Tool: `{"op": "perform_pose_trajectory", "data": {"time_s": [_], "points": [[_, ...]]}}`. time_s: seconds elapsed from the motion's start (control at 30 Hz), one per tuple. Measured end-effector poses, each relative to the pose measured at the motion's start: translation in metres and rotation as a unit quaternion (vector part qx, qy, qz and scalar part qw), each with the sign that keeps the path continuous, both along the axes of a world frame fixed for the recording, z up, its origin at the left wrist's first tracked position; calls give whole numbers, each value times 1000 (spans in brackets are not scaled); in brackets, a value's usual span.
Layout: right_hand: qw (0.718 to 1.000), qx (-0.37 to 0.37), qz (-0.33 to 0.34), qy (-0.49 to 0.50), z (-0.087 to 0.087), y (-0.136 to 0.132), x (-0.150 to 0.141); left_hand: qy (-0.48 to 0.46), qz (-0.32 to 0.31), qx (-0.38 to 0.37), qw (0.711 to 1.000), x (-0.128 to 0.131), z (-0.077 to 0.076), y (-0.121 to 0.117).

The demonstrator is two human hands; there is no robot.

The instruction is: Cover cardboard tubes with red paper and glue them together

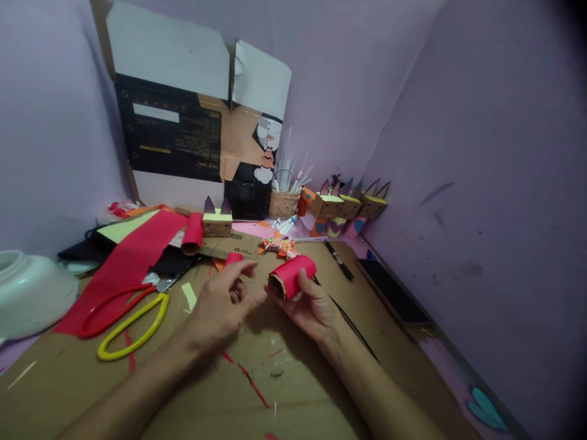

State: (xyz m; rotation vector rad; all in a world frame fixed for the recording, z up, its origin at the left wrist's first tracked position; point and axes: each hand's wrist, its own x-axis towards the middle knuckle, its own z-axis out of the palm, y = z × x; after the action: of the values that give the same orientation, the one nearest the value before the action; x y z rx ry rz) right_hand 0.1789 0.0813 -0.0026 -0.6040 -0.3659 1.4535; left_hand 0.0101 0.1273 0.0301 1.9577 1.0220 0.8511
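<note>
Right hand [314, 311]: my fingers wrap a red tube [296, 275], centre. Left hand [222, 305]: my fingers half curled, empty, just left of it, partly hiding a small red roll [234, 258] beyond. Scissors [163, 285] lie left; marker [338, 260] and phone [392, 291] right; basket [285, 205] far.

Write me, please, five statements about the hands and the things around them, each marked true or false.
1. The right hand holds a red tube. True.
2. The scissors have one red handle and one yellow. True.
3. The left hand holds the scissors. False: they lie apart from it.
4. The black pen lies on the cardboard. True.
5. The bowl is red. False: it is white.
</note>
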Motion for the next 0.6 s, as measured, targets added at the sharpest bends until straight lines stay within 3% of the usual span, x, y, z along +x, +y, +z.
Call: {"op": "perform_pose_trajectory", "data": {"time_s": [0.1, 0.2, 0.3, 0.4, 0.5, 0.6], "points": [[999, 22, 32, -23, 0, -5, -9, -128, -67, -171, 975, 10, -4, -11], [996, 42, 60, -55, -1, -8, -20, -175, -59, -245, 952, 15, -4, -11], [994, 45, 61, -80, 1, -10, -26, -175, -4, -230, 957, 14, -2, -6], [992, 42, -12, -117, 6, -10, -20, -179, 32, -199, 963, 8, 2, 0], [980, 40, -69, -180, 8, -10, -5, -176, 32, -172, 969, 4, 5, 1], [963, 70, -60, -252, 5, -10, 4, -163, 11, -153, 975, 2, 6, -2]]}}
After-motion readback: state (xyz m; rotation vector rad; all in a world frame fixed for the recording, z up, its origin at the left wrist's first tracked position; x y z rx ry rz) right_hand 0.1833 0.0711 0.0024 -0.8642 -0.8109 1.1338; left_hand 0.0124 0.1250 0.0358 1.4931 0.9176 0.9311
